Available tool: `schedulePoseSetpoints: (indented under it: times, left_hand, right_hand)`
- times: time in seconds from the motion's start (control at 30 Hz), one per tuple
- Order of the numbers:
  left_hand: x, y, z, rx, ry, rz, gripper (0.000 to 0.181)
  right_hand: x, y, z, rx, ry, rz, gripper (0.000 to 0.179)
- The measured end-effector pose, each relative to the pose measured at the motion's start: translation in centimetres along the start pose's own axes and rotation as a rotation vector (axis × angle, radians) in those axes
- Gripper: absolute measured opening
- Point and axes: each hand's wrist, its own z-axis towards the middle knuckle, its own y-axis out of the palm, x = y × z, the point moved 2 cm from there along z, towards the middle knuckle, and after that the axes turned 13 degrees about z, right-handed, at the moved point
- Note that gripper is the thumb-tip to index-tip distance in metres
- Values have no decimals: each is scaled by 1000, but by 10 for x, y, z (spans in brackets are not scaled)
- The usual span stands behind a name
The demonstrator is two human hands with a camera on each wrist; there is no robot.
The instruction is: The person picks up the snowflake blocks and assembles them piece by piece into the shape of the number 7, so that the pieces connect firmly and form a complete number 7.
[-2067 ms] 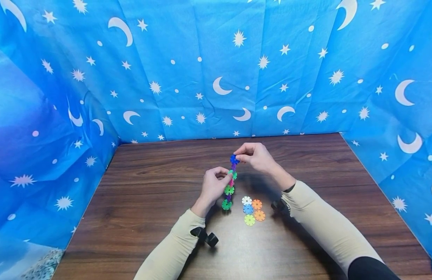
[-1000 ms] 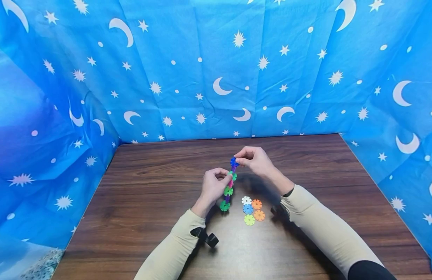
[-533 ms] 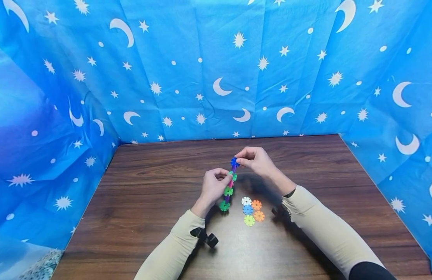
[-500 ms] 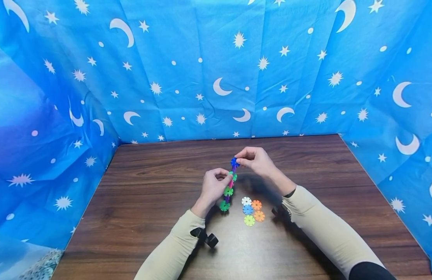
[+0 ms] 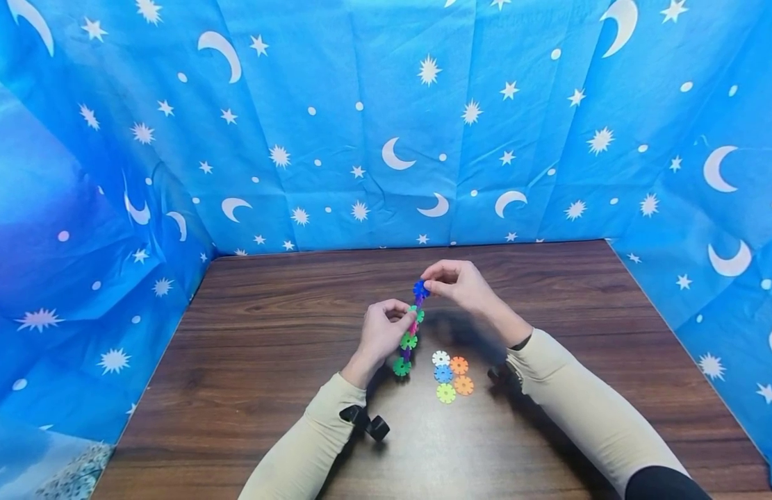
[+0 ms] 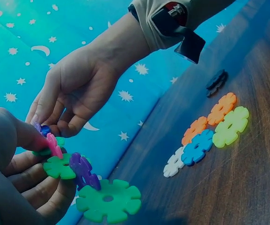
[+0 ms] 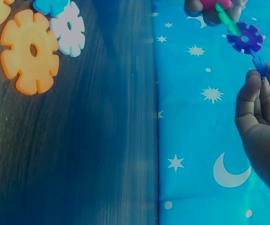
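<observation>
In right-wrist view — purple disc (image 7: 252, 40) face-on

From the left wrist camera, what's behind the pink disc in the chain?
A green flower-shaped disc peeks out on both sides of the pink disc; its middle is covered and can't be seen there.

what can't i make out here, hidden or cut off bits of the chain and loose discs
Dark blue disc: head view, partly behind the right hand.
Far green disc: head view, partly behind the left hand.
Pink disc and light blue disc: right wrist view, cut off by the top edge.
Dark shape: left wrist view, too dark to identify.
</observation>
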Motion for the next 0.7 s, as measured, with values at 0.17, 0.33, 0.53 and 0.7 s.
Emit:
schedulePoseSetpoints:
  times: [0.17, 0.33, 0.53, 0.7]
  left_hand:
    - [0, -1, -1, 2, 2, -10, 9]
    - [0, -3, -1, 18, 6, 13, 9]
    - [-2, -5, -1, 25, 18, 13, 8]
    - [-2, -7, -1, 29, 16, 24, 8]
  right_hand:
    - [4, -9, -1, 17, -6, -45, 19]
    - [19, -21, -3, 35, -11, -112, 18]
    - [14, -27, -16, 14, -34, -240, 16]
    - [11, -33, -27, 18, -48, -352, 10]
